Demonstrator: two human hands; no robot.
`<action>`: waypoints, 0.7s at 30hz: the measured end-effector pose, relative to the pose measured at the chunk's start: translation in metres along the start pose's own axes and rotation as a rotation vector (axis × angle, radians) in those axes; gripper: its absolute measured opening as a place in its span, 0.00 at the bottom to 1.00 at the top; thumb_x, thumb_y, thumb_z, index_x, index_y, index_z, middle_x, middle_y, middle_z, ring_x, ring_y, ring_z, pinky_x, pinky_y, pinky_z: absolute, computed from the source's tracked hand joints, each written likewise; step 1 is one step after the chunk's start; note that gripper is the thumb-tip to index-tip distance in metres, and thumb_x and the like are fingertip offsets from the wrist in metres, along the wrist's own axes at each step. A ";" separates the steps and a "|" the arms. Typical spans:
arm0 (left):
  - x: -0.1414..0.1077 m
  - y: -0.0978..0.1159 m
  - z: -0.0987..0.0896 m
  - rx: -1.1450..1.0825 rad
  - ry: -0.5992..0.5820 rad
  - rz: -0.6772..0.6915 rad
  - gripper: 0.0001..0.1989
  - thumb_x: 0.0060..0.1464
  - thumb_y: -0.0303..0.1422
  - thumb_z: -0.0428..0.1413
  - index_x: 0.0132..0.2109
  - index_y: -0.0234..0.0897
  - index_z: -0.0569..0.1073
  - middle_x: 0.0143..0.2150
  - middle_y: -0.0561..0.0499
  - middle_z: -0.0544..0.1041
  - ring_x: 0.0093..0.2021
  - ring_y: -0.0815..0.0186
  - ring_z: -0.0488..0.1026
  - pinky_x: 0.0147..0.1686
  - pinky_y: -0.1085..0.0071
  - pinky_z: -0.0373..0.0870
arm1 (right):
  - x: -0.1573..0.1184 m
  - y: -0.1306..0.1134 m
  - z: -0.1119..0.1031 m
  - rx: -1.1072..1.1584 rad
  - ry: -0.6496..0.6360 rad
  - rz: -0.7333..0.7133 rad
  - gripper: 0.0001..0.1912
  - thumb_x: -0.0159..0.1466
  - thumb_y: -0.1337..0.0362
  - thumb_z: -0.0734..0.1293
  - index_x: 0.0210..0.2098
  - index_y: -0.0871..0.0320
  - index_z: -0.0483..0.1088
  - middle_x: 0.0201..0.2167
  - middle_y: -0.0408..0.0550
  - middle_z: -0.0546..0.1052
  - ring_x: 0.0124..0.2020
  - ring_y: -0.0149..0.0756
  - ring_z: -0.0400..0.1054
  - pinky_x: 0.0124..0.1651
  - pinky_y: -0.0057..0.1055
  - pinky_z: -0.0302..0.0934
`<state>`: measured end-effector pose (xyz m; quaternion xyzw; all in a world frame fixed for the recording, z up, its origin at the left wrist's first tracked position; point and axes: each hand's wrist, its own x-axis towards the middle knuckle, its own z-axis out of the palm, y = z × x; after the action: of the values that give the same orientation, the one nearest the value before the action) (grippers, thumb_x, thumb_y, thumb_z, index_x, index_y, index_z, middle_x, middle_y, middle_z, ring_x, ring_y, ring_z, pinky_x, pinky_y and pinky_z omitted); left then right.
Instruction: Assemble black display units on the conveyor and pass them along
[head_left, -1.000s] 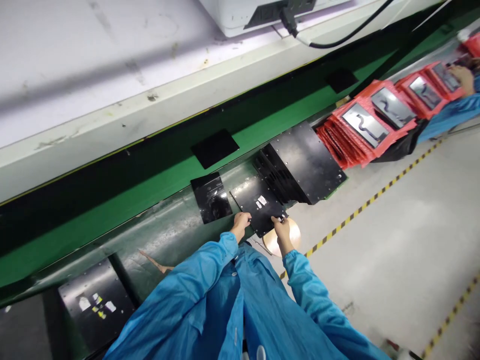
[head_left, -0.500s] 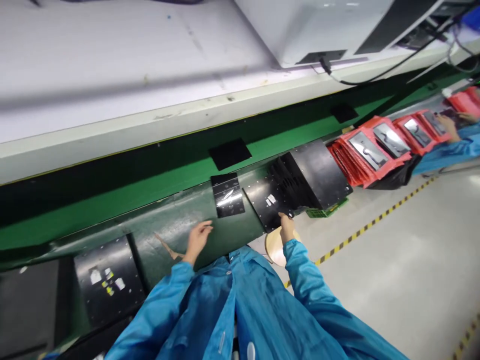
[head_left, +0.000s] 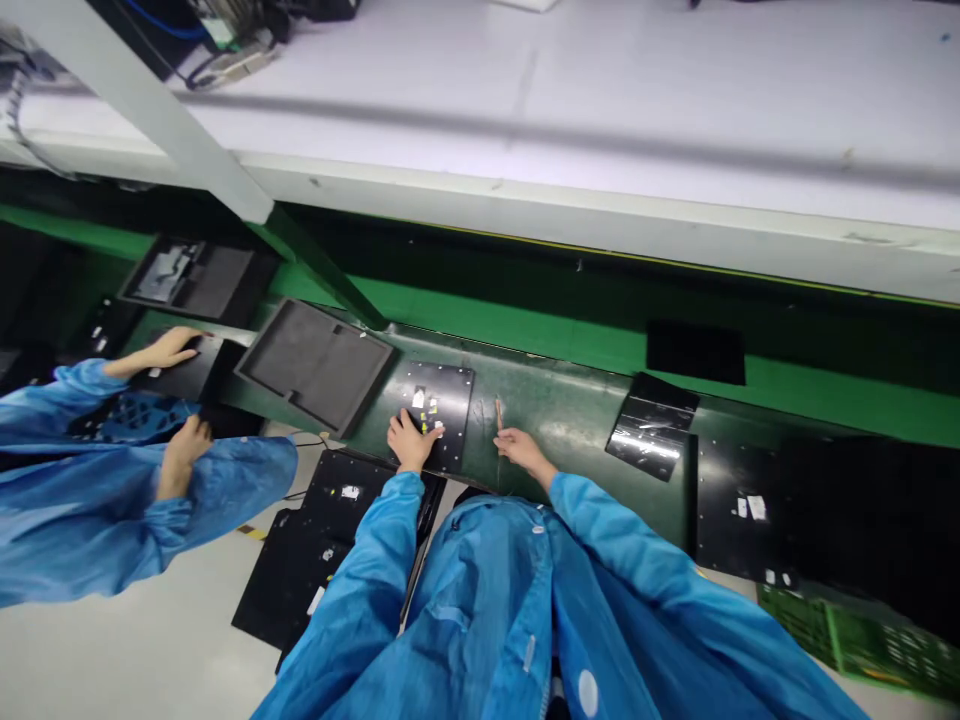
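Note:
My left hand lies with spread fingers on the lower left part of a black panel bearing white and yellow labels. To its right, my right hand has its fingertips pressed together over the green work surface; whatever they might hold is too small to make out. A thin brownish strip or mark shows just above those fingertips. Further right, a glossy black sheet lies on the surface, beside another black panel with white labels.
A co-worker's hands work at the left over a black box. Between us sits a dark grey tray. Black panels stand below the surface edge. A white shelf runs above; a green crate is lower right.
The view has swung left, bringing the co-worker and tray into sight. My left hand has moved onto the labelled panel; my right hand has left the right-hand panel and is near the brownish mark.

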<state>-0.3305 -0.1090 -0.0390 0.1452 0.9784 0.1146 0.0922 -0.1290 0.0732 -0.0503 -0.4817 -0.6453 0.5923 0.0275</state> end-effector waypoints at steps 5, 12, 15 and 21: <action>-0.044 0.041 0.022 -0.014 -0.062 0.062 0.53 0.51 0.53 0.69 0.75 0.32 0.59 0.72 0.24 0.61 0.68 0.36 0.64 0.66 0.46 0.60 | 0.015 -0.024 0.049 -0.030 0.160 0.173 0.09 0.60 0.56 0.71 0.35 0.54 0.77 0.34 0.47 0.82 0.42 0.42 0.78 0.47 0.33 0.70; -0.079 0.073 0.029 -0.371 -0.327 0.155 0.55 0.49 0.58 0.68 0.77 0.42 0.59 0.79 0.28 0.51 0.78 0.33 0.50 0.72 0.41 0.52 | -0.037 -0.019 -0.004 0.081 0.449 0.092 0.20 0.58 0.45 0.72 0.40 0.53 0.74 0.39 0.50 0.82 0.42 0.46 0.77 0.47 0.38 0.69; -0.087 0.071 0.024 -0.716 -0.572 0.226 0.47 0.57 0.59 0.61 0.76 0.42 0.61 0.81 0.35 0.51 0.81 0.43 0.44 0.76 0.47 0.47 | -0.079 -0.018 -0.020 0.161 0.409 -0.049 0.21 0.58 0.45 0.73 0.41 0.53 0.76 0.40 0.48 0.83 0.42 0.45 0.77 0.49 0.39 0.70; -0.105 0.089 0.000 -1.043 -0.684 0.454 0.37 0.65 0.54 0.55 0.73 0.39 0.68 0.78 0.41 0.61 0.79 0.54 0.55 0.78 0.55 0.48 | -0.090 -0.027 -0.023 0.285 0.286 -0.252 0.22 0.63 0.45 0.72 0.49 0.53 0.74 0.45 0.49 0.82 0.46 0.44 0.77 0.53 0.41 0.70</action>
<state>-0.2084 -0.0576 -0.0013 0.3123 0.6555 0.5370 0.4294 -0.0830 0.0354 0.0257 -0.4674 -0.5998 0.5952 0.2600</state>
